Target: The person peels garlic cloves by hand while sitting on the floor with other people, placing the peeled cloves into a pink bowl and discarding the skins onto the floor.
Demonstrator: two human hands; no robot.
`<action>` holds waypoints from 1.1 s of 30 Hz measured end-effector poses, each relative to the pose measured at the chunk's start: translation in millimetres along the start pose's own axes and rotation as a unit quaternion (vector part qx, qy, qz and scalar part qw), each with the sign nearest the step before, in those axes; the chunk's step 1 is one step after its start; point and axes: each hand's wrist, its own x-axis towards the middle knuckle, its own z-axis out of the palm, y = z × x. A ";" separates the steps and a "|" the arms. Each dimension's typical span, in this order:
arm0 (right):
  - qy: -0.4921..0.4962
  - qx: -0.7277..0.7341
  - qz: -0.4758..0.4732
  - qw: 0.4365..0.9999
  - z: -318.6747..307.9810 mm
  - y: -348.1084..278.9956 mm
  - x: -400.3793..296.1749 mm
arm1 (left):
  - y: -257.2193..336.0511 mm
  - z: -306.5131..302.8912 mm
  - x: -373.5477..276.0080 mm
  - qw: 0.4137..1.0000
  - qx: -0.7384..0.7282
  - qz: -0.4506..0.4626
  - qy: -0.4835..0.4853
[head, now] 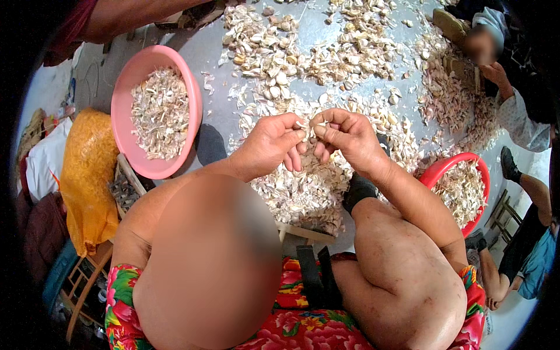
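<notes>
Both hands meet in front of me, above a heap of garlic cloves and papery skins. My left hand pinches a small whitish piece of garlic between thumb and forefinger, the other fingers loosely curled. Close beside it, my right hand also grips a small pale piece of garlic at the thumb tip. Fingers partly hide both pieces, so whether each is clove or skin is unclear. Loose garlic cloves lie scattered beyond the hands on the grey floor.
A pink plastic basin of garlic scraps stands at left, a red basin of skins at right. Beside the pink one slumps an orange sack near a wooden chair. People sit at right; another person's arm reaches in at upper left.
</notes>
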 end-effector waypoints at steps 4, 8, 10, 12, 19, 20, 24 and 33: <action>-0.031 0.107 0.031 0.993 1.8 1.2 1.4 | -8.4 -8.5 0.5 1.000 -0.020 0.003 0.003; -0.040 0.100 0.038 0.993 -2.6 11.6 9.3 | -16.0 -21.2 -2.4 0.999 -0.038 0.002 0.016; -0.016 0.049 0.037 0.998 -9.6 20.2 16.1 | -15.5 -27.8 -3.7 0.999 -0.037 -0.004 0.029; 0.016 -0.090 0.021 0.996 -14.5 29.9 20.7 | -13.9 -36.4 -7.9 0.998 -0.023 -0.019 0.048; 0.077 -0.614 -0.151 0.771 -27.1 38.7 29.4 | -15.9 -80.3 -33.1 0.985 -0.082 0.017 0.152; 0.082 -0.611 -0.148 0.773 -28.8 38.3 34.9 | -16.5 -87.8 -38.8 0.978 -0.112 0.037 0.174; 0.090 -0.593 -0.179 0.780 -37.3 36.7 59.8 | -25.9 -129.1 -63.0 0.939 -0.184 0.120 0.264; -0.101 -0.723 -0.253 0.634 -9.2 23.2 118.5 | -32.1 -219.5 -111.8 0.800 -0.311 0.188 0.478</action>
